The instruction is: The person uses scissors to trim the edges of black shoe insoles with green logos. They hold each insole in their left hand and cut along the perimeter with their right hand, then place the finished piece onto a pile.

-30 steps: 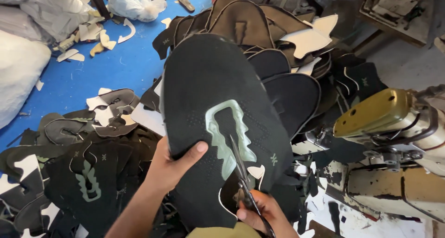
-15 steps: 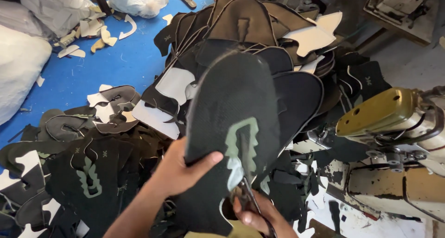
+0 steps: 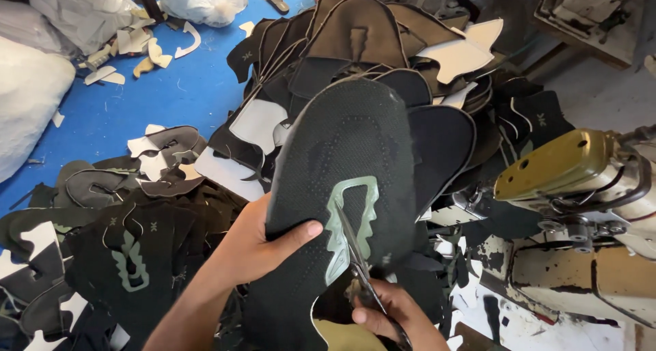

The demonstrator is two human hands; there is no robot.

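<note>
My left hand [image 3: 256, 245] grips a black knit shoe upper piece [image 3: 348, 160] by its left edge, thumb lying across the front. The piece is held up, its rounded toe end pointing away from me. A pale green jagged tongue-shaped outline [image 3: 352, 221] marks its lower middle. My right hand [image 3: 389, 313] holds scissors [image 3: 355, 252] whose blades point up along the inside of that green outline. The scissors' handles are mostly hidden in my fingers.
Stacked black and brown shoe upper pieces [image 3: 362, 37] lie ahead. More cut black pieces [image 3: 130, 255] pile at the left on a blue floor [image 3: 171, 85] strewn with white scraps. A sewing machine with an olive-gold head [image 3: 560, 163] stands at the right. White sacks [image 3: 27, 98] sit far left.
The upper has shifted rightward and tilted in my left hand, and the scissors blades have moved further up inside the green outline.
</note>
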